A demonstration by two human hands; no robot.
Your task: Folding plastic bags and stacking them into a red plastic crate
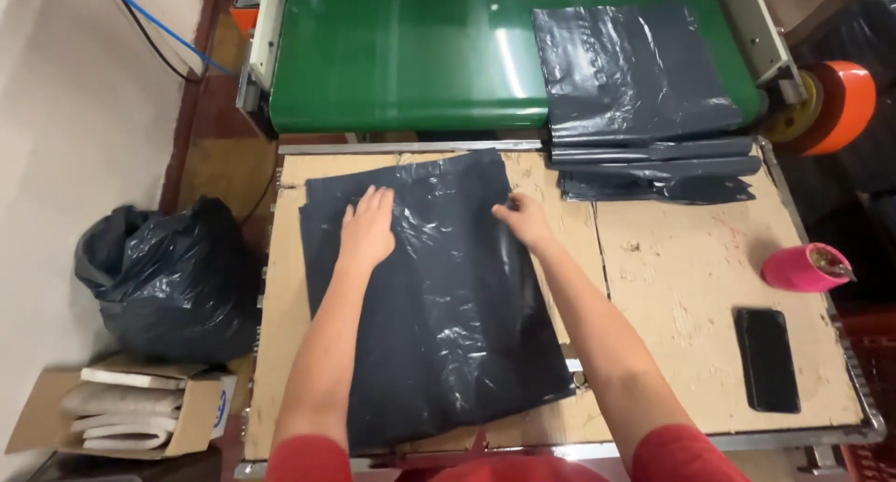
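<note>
Left hand [367,228] lies palm-down with fingers spread flat on the upper part of a black plastic bag [439,305], gripping nothing, just pinning the slippery sheet against the counter [691,286] so it stays smooth. Right hand [525,219], just across the bag from the left, rests open near the bag's top right edge; its fingertips seem to press or catch the film there, though whether they pinch it cannot be told. Beyond the right hand a stack of folded bags [653,160] sits half on the green belt [401,53], while a pink roll [805,267] and a dark phone [766,359] lie well off to its right.
</note>
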